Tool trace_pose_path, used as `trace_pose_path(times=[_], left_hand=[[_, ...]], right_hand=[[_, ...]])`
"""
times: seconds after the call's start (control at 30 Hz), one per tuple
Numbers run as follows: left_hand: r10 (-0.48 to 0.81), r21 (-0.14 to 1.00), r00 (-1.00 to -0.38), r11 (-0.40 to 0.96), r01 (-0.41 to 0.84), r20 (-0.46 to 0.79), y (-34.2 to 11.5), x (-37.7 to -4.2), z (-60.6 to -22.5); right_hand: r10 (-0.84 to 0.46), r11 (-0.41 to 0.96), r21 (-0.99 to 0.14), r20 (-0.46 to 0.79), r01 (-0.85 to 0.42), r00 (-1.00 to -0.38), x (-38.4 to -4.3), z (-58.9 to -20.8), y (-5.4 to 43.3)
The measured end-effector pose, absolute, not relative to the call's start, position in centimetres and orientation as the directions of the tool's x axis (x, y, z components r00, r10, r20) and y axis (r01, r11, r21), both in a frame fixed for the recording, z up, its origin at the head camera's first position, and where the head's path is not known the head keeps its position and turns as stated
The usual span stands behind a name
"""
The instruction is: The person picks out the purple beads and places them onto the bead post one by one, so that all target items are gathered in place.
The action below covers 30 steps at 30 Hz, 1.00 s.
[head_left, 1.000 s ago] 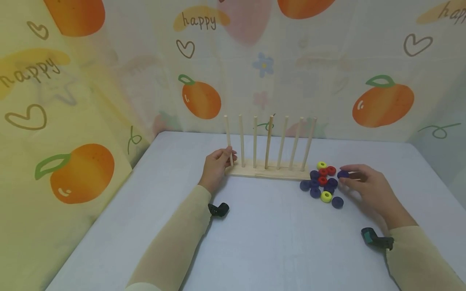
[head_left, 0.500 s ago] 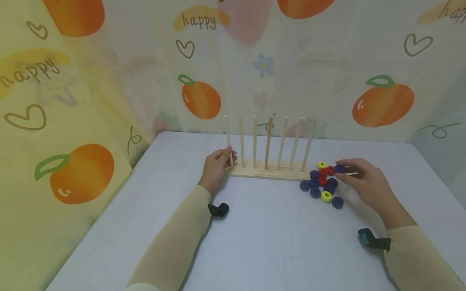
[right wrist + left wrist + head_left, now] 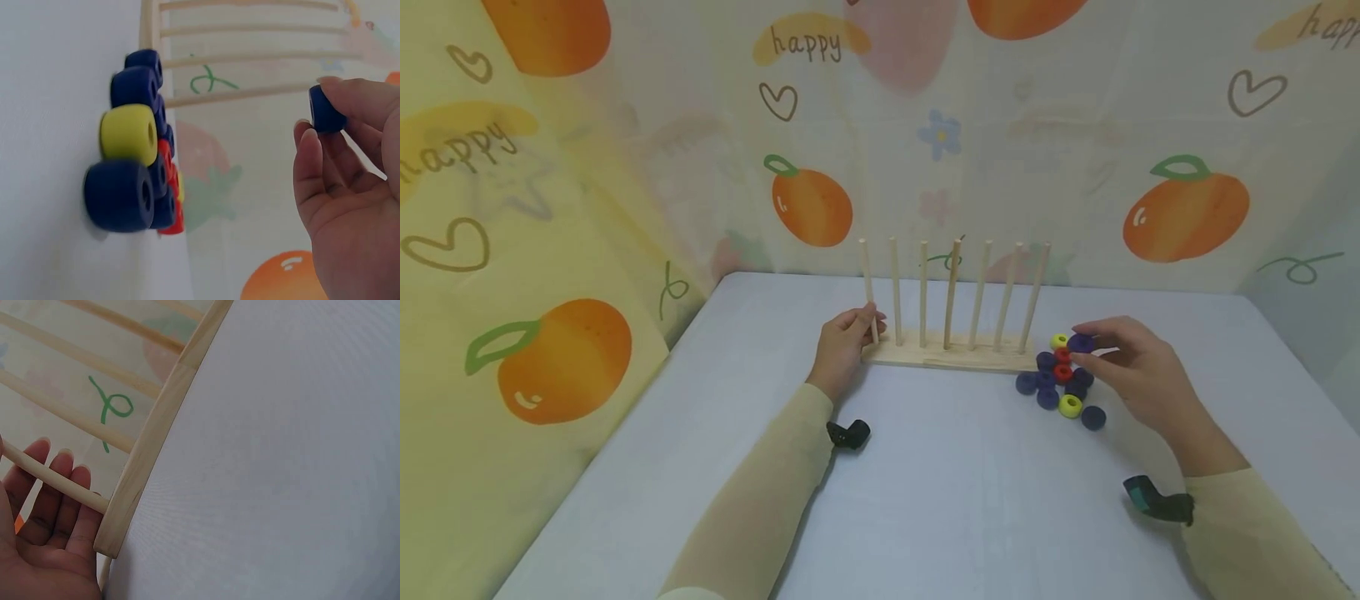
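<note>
A wooden peg rack [image 3: 955, 357] with a row of several upright dowels stands toward the back of the table. My left hand [image 3: 844, 346] pinches its leftmost dowel [image 3: 56, 479] low down, thumb on one side and fingers behind. In my right hand [image 3: 1138, 375] a dark blue bead [image 3: 326, 110] is held between thumb and fingertips, raised above the pile in the right wrist view. Below it, at the rack's right end, lie loose beads: several blue ones [image 3: 119, 195], some red ones [image 3: 1063, 372] and two yellow ones [image 3: 1071, 406]. The dowels carry no beads.
A white cloth covers the table [image 3: 940, 500]. Behind it hangs a curtain [image 3: 1037, 167] printed with oranges and hearts. A dark camera mount sits on each wrist, the left mount [image 3: 848, 434] and the right mount [image 3: 1159, 500].
My right hand has lifted the blue bead and carried it left and away from me, over the back of the pile. The left hand stays on the leftmost dowel.
</note>
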State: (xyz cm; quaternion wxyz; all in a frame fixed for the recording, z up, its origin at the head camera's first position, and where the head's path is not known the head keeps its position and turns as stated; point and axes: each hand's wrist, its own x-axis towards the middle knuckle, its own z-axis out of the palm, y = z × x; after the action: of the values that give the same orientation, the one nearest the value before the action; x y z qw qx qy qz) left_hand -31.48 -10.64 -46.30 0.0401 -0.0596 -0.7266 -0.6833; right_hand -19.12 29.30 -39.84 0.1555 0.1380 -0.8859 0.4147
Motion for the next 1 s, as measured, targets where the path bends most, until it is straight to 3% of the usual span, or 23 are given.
trace_pose_path(times=[0.47,1.0], left_hand=[[0.044,0.990,-0.990,0.042,0.136,0.134,-10.9,-31.7,-46.5],[0.040,0.988,-0.988,0.028,0.149,0.148,-10.9,-32.0,-46.8]], right_hand=[[-0.207,0.587,-0.608,0.526,-0.535,-0.825,-19.4,-37.4,26.6],[-0.327,0.510,-0.506,0.633,-0.695,-0.702,-22.5,-32.6,21.9]])
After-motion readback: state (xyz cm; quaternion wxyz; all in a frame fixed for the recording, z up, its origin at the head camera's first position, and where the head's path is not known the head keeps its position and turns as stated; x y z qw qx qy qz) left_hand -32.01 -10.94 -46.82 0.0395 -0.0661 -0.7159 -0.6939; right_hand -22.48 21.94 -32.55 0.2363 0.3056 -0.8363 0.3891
